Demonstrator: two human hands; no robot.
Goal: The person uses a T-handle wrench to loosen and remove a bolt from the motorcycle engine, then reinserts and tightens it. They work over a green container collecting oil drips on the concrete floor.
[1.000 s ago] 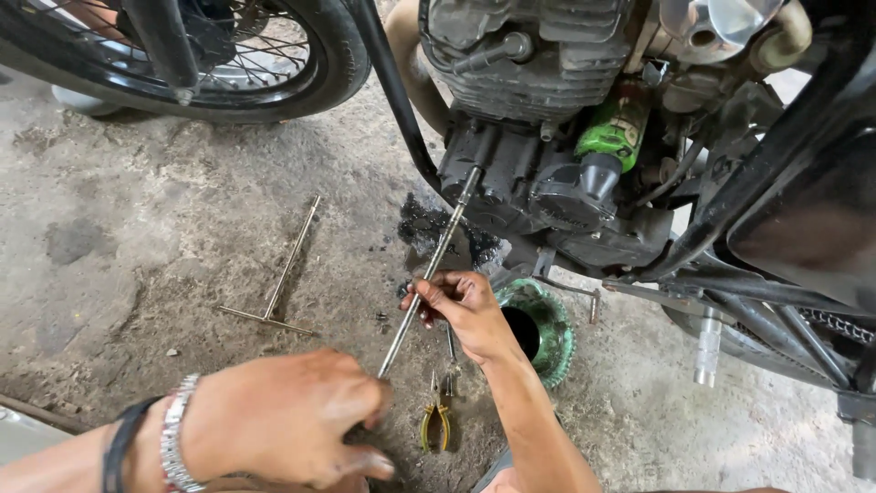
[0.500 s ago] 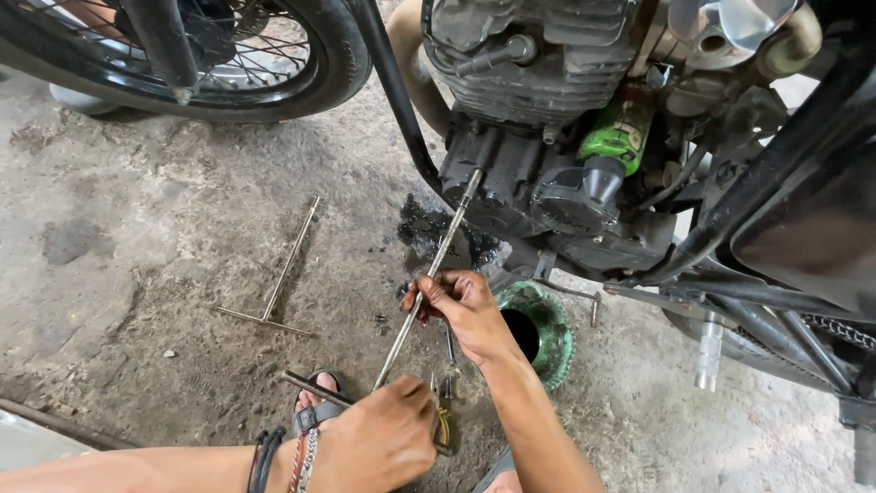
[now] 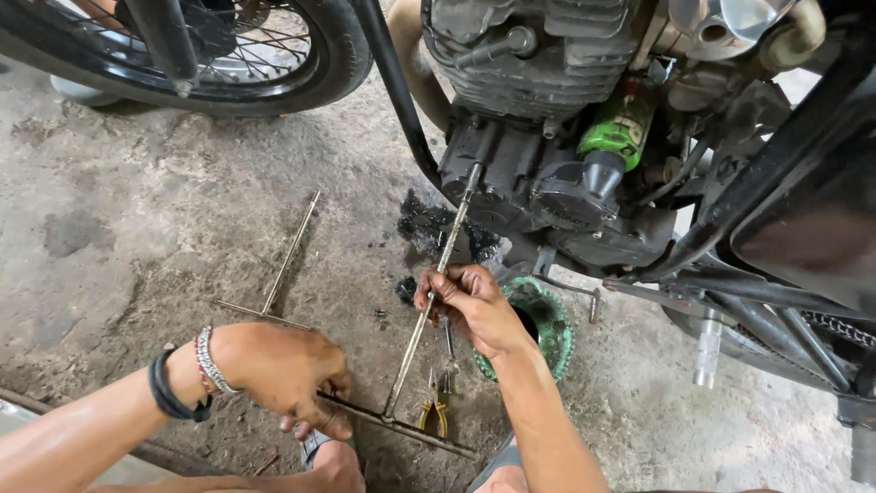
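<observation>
Dirty concrete floor [image 3: 137,228] under a motorbike, wheel [image 3: 228,55] cut off at twelve o'clock. Left hand [image 3: 283,374] closed around the crossbar of a long T-handle wrench [image 3: 429,310]. Right hand [image 3: 470,306] pinching its shaft, tip lost in the dark engine [image 3: 529,173]. Green funnel [image 3: 547,324] half hidden behind the right wrist. Yellow pliers [image 3: 436,413] at six o'clock. Second T-wrench [image 3: 287,260] lying at nine o'clock. Black oil patch [image 3: 424,224] hard to make out.

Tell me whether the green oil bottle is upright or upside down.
Upside down. The green bottle sits with its dark neck pointing down into the engine. How much oil remains inside, cannot tell.
</observation>
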